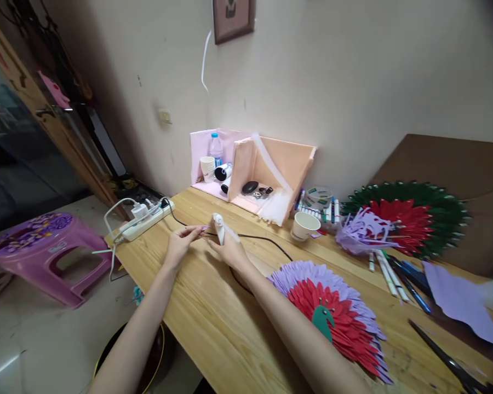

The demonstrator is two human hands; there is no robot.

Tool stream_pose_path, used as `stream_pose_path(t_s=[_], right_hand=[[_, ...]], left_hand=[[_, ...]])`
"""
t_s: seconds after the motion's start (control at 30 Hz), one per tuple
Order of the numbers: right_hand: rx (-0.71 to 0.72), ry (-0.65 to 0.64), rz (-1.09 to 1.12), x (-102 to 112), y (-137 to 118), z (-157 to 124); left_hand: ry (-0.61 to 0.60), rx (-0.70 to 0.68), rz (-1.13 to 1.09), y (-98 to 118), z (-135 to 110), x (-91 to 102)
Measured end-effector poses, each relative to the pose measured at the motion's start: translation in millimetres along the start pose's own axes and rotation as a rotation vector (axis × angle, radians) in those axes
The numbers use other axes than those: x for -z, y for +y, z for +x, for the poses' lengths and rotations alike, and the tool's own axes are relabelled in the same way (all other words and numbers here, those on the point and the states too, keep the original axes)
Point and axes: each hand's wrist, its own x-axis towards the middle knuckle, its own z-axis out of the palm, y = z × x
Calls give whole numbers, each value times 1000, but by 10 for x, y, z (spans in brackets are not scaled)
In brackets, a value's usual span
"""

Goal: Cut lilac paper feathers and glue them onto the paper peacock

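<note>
My right hand (229,249) is wrapped round a white glue gun (219,226) held upright over the wooden table (213,323); its black cord (263,239) trails right and loops back under my forearm. My left hand (181,239) pinches a small purple paper piece (204,229) against the gun's tip. A paper peacock (332,314) with red and purple feathers and a green body lies flat just right of my right forearm.
A white power strip (145,220) sits at the table's left end. Pink and peach paper boxes (267,169) with a bottle and cups stand by the wall. A paper cup (304,225), markers (318,209), pens, a green-red paper fan (411,219) and scissors (447,358) lie right. A purple stool (45,251) stands left.
</note>
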Motion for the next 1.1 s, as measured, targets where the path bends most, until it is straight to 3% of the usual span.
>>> stream_pose_path(t_s=[0.13,0.3,0.5,1.1], right_hand=[[-145,63,-20,-120,47,35],[-205,72,138,37,76,-306],[-176,2,236,130,90,-579],[-153,-17,271,71,152,-583]], left_hand=[[55,-14,120,-128,-31,-23],[115,-7,136,-191,-37,-47],[90,78,137,-293,-1,-26],[64,108,144,-322,-8,-44]])
